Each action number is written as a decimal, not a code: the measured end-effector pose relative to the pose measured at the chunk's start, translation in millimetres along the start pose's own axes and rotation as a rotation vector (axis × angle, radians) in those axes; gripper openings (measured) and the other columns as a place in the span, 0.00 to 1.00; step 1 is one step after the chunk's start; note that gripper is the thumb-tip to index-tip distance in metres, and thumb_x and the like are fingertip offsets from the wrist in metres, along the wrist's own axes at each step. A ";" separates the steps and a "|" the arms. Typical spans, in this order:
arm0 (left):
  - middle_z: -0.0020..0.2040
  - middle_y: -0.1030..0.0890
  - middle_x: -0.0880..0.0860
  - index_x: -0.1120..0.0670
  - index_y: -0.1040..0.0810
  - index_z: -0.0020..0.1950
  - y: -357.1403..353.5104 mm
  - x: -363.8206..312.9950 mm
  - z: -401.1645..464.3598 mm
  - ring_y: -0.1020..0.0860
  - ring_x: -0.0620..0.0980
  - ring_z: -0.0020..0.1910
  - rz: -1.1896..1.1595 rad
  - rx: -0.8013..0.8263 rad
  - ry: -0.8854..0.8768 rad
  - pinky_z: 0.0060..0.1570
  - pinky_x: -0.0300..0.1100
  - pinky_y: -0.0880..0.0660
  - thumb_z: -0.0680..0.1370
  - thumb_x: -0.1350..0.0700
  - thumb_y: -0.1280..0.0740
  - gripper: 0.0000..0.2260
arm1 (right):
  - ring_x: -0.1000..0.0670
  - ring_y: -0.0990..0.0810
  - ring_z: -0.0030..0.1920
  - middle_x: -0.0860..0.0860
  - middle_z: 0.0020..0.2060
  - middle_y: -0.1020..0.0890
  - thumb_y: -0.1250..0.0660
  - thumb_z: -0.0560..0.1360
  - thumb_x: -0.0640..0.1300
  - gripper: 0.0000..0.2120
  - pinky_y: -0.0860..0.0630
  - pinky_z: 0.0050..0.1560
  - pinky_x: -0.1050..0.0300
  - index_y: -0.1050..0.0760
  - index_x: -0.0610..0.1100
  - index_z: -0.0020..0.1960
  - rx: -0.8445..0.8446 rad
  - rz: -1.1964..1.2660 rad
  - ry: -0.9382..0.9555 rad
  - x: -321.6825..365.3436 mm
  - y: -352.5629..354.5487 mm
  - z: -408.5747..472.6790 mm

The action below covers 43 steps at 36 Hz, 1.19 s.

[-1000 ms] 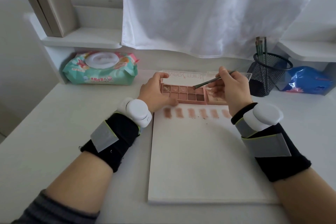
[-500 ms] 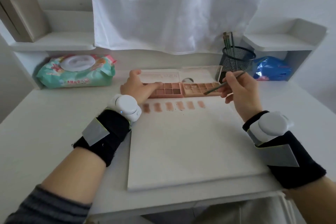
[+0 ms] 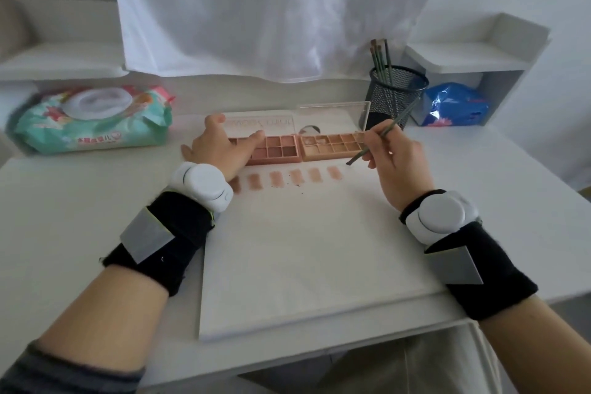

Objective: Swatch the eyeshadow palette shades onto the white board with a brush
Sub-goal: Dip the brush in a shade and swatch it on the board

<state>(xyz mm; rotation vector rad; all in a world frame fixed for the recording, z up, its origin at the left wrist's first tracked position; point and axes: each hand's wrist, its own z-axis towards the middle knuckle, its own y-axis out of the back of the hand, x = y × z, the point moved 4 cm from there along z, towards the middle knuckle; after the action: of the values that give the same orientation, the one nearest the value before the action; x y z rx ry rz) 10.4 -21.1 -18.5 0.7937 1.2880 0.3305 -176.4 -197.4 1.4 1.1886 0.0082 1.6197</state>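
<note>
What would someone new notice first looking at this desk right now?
Probably the row of brownish swatches along the far edge of the white board, just in front of the open eyeshadow palette. Then the hands: the right hand holds a brush with its tip just past the last swatch, and the left hand rests on the palette's left end.

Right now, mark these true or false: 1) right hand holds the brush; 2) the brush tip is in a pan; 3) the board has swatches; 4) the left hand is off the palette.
1) True: the right hand pinches the brush.
2) False: the tip hangs just past the palette, over the board.
3) True: a row of swatches along its far edge.
4) False: the left hand rests on it.
</note>
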 end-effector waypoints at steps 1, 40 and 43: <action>0.65 0.26 0.55 0.53 0.38 0.69 0.2 -0.9 -0.3 0.33 0.57 0.69 0.000 0.000 -0.002 0.73 0.53 0.54 0.73 0.40 0.34 0.31 | 0.56 0.26 0.32 0.56 0.32 0.24 0.42 0.80 0.42 0.06 0.26 0.39 0.55 0.28 0.42 0.47 0.006 -0.011 0.008 0.8 0.3 0.3; 0.59 0.23 0.52 0.52 0.35 0.67 -2.7 6.9 5.4 0.31 0.54 0.66 -0.062 0.008 0.018 0.71 0.49 0.53 0.73 0.40 0.35 0.27 | 0.51 0.28 0.32 0.56 0.30 0.28 0.45 0.79 0.44 0.09 0.31 0.36 0.58 0.31 0.42 0.43 -0.073 0.030 0.040 1.6 3.7 -1.5; 0.60 0.24 0.52 0.52 0.35 0.67 -3.4 7.0 6.0 0.30 0.54 0.66 -0.061 0.007 0.018 0.71 0.48 0.52 0.73 0.40 0.35 0.27 | 0.57 0.29 0.31 0.57 0.30 0.27 0.45 0.79 0.45 0.09 0.31 0.37 0.59 0.30 0.41 0.44 -0.044 0.036 0.033 -0.5 0.7 0.7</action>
<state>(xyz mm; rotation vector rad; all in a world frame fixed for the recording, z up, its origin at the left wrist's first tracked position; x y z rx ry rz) 17.3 -21.1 -25.5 0.7574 1.3278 0.2852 -176.5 -198.4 1.7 1.1339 -0.0276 1.6626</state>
